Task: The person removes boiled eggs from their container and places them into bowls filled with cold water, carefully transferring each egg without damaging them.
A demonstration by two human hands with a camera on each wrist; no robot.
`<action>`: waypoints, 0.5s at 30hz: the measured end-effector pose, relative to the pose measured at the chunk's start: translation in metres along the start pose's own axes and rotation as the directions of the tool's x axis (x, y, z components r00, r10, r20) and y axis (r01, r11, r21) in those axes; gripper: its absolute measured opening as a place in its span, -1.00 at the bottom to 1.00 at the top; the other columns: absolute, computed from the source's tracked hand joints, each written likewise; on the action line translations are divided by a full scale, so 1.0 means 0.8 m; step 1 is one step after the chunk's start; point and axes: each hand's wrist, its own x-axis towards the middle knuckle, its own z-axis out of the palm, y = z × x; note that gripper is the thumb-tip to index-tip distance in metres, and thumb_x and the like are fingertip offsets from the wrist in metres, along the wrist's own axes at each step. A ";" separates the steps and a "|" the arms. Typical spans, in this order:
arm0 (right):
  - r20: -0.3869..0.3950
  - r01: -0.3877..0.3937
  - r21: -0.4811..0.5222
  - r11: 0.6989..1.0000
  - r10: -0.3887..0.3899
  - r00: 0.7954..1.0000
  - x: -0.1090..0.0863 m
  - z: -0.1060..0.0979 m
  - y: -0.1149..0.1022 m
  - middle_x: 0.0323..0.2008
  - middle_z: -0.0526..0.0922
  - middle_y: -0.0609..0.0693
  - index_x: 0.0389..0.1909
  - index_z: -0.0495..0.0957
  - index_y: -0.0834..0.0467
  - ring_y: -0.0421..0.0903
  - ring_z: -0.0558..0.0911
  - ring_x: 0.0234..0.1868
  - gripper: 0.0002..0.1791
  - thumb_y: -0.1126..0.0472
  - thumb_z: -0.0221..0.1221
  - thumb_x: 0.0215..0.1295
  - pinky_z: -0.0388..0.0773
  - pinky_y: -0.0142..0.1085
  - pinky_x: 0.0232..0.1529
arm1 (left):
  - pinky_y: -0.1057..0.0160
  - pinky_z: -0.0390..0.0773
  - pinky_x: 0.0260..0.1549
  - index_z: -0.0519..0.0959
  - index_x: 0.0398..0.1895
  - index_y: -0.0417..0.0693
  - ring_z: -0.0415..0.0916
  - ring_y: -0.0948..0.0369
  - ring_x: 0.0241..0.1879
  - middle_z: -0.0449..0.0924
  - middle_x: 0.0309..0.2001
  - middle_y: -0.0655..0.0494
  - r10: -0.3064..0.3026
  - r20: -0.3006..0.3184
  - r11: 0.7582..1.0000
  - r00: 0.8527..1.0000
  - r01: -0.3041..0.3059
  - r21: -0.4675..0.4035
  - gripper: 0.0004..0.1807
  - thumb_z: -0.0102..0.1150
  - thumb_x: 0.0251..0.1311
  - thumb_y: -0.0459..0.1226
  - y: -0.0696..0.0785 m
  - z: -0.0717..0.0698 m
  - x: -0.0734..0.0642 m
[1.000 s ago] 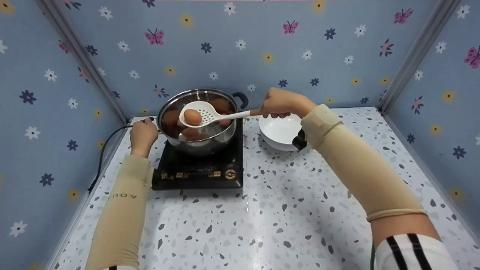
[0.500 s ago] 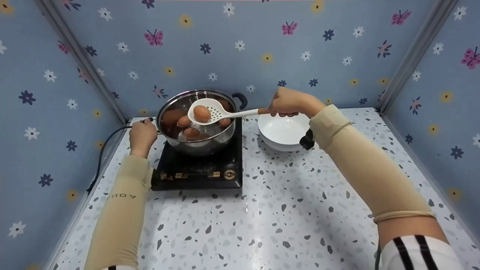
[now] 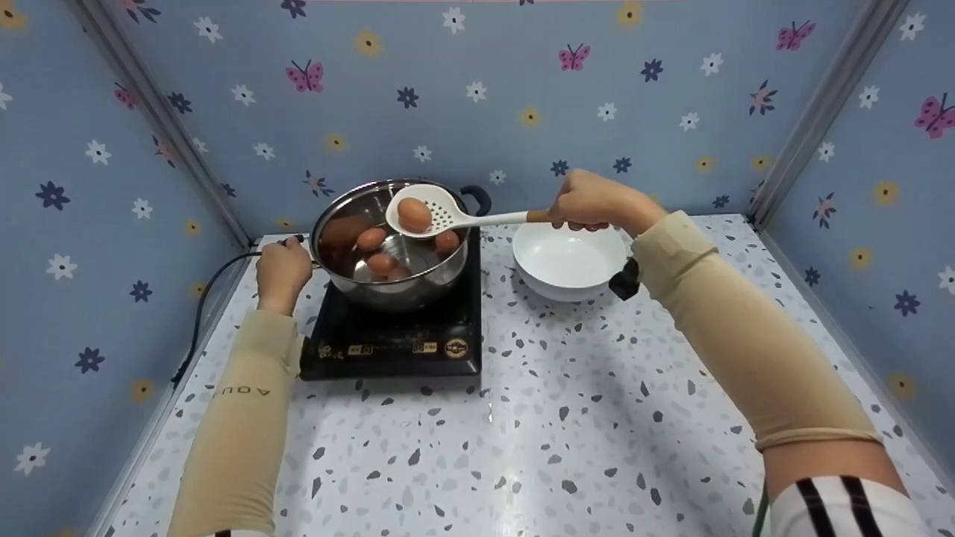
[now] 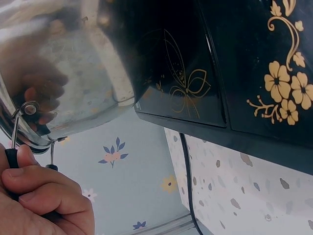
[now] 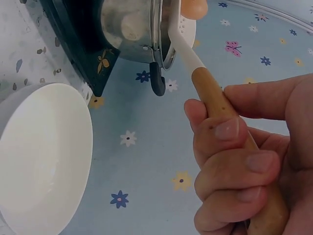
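Observation:
My right hand [image 3: 600, 203] grips the wooden handle [image 5: 215, 95] of a white slotted spoon [image 3: 485, 220]. One brown egg [image 3: 414, 215] lies in the spoon's bowl, above the right back part of a steel pot [image 3: 395, 293]. Several more brown eggs [image 3: 371, 239] sit in the pot. At the pot's left side, my left hand [image 3: 283, 268] holds a black loop handle [image 4: 11, 157], fingers curled round it in the left wrist view. Right of the pot is a white bowl [image 3: 571, 261], partly under my right hand; its inside shows bare.
The pot stands on a black induction cooker [image 3: 392, 350] with gold markings. A black cord [image 3: 200, 313] runs along the left wall. The pot's other black handle [image 3: 476, 198] juts out at the back right. Flowered walls [image 3: 477, 89] enclose the speckled table [image 3: 448, 455] on three sides.
My right hand has moved right and slightly up, carrying the slotted spoon and its egg from the pot's middle toward its right rim. My left hand stays on the pot handle.

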 end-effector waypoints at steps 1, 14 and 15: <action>-0.005 -0.003 0.008 1.000 0.003 1.000 -0.001 -0.001 0.002 -0.63 0.42 -0.11 -0.13 0.73 0.26 -0.21 0.28 -0.65 -0.75 0.16 0.17 0.49 0.23 -0.33 -0.60 | -0.15 0.47 -0.06 0.38 -0.38 -0.08 0.48 -0.18 -0.19 0.46 -0.23 -0.26 0.001 0.001 1.000 1.000 -0.001 0.001 -0.50 -0.48 0.74 -0.13 0.000 0.000 0.000; -0.047 -0.040 0.023 0.999 0.041 0.998 -0.017 -0.016 0.019 -0.63 0.44 -0.10 -0.12 0.74 0.28 -0.22 0.26 -0.69 -0.72 0.17 0.15 0.48 0.23 -0.32 -0.60 | -0.18 0.50 -0.04 0.38 -0.41 -0.07 0.49 -0.18 -0.19 0.47 -0.23 -0.29 0.009 0.006 1.000 1.000 -0.009 0.008 -0.49 -0.47 0.74 -0.13 0.000 -0.001 -0.001; -0.050 -0.044 0.023 0.999 0.045 0.998 -0.019 -0.017 0.019 -0.63 0.44 -0.10 -0.11 0.74 0.28 -0.22 0.26 -0.69 -0.72 0.17 0.15 0.48 0.22 -0.33 -0.61 | -0.15 0.49 -0.07 0.38 -0.41 -0.08 0.48 -0.17 -0.21 0.47 -0.24 -0.27 0.009 0.008 1.000 1.000 -0.009 0.012 -0.49 -0.47 0.74 -0.13 -0.001 0.000 -0.001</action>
